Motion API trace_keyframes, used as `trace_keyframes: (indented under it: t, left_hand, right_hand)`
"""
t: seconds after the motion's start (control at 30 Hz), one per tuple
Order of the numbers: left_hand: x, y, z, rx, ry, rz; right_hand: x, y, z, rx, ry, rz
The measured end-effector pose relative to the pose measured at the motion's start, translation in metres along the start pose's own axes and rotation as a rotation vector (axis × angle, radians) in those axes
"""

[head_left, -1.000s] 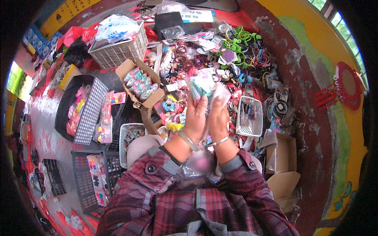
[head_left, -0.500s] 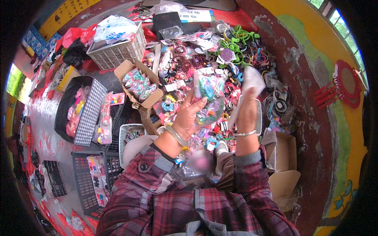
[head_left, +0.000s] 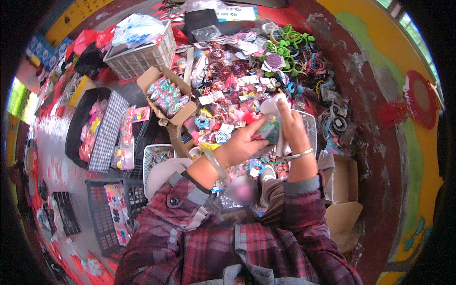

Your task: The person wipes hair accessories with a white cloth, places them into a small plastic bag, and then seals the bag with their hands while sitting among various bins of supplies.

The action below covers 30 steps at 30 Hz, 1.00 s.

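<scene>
My left hand (head_left: 241,144) is closed on a clear plastic packet (head_left: 270,132) of green and multicoloured small items, its lower part hidden by the fingers. Right beside it, my right hand (head_left: 295,130) grips a white, flat, floppy thing (head_left: 271,105), perhaps paper or cloth; its kind does not show. The white thing touches or nearly touches the packet. Beneath both hands spreads a dense pile of hair accessories (head_left: 232,102), with many loose cards and bands. Just behind my right hand stands a white plastic basket (head_left: 311,130).
On the left, an open cardboard box (head_left: 183,118) holds similar packets. Behind it is a grey crate (head_left: 137,61) topped with plastic bags. A black bin (head_left: 78,128) and a dark basket (head_left: 100,213) stand further left. Green headbands (head_left: 289,47) lie at the back; an empty-looking carton (head_left: 344,185) is at right.
My hands have come together: the left moved right with the packet, tilting it, and the right turned inward. The white thing swung down and left, against the packet.
</scene>
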State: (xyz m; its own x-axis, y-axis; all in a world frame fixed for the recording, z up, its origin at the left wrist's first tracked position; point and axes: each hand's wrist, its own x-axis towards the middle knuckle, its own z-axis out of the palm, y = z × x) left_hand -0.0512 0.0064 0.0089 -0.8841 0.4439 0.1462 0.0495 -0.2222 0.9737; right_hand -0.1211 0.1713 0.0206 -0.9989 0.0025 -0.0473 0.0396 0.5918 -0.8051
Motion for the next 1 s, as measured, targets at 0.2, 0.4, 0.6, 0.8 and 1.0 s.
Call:
trace_keyframes:
  t: [0.2,0.4,0.6,0.8,1.0]
  left_hand:
    - [-0.005,-0.003,-0.006,0.317,-0.152,0.207]
    - [-0.007,-0.001,-0.009,0.199,-0.197,0.153]
    - [-0.008,0.013,-0.016,-0.177,-0.186,0.032]
    - [-0.011,0.020,-0.028,-0.416,-0.008,-0.056]
    - [-0.002,0.007,-0.027,-0.496,0.031,-0.130]
  right_hand:
    - [-0.028,-0.027,-0.024,0.640,-0.385,0.243]
    - [-0.011,-0.001,-0.019,0.732,-0.500,0.348]
    - [-0.026,-0.007,-0.022,0.784,-0.483,-0.076]
    - [-0.008,-0.007,-0.026,1.021,-0.199,0.102]
    - [-0.008,0.000,-0.015,0.436,-0.077,-0.237]
